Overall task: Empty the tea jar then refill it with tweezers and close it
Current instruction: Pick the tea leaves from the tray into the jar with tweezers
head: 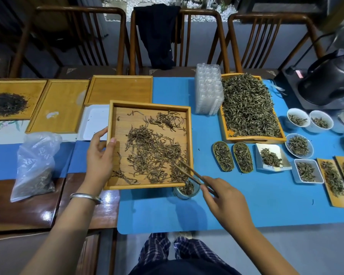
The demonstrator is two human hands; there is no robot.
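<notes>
Tea leaves (155, 151), light and brittle, want gentle pinching; right hand (224, 203) grips tweezers (195, 175), left hand (99, 155) holds tray (149, 105) lower centre

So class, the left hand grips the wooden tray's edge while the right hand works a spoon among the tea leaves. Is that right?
Not quite. In the head view the right hand holds tweezers, not a spoon. The left hand does grip the wooden tray.

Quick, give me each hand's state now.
Left hand: gripping the wooden tray by its edge.
Right hand: pinching the tweezers.
</notes>
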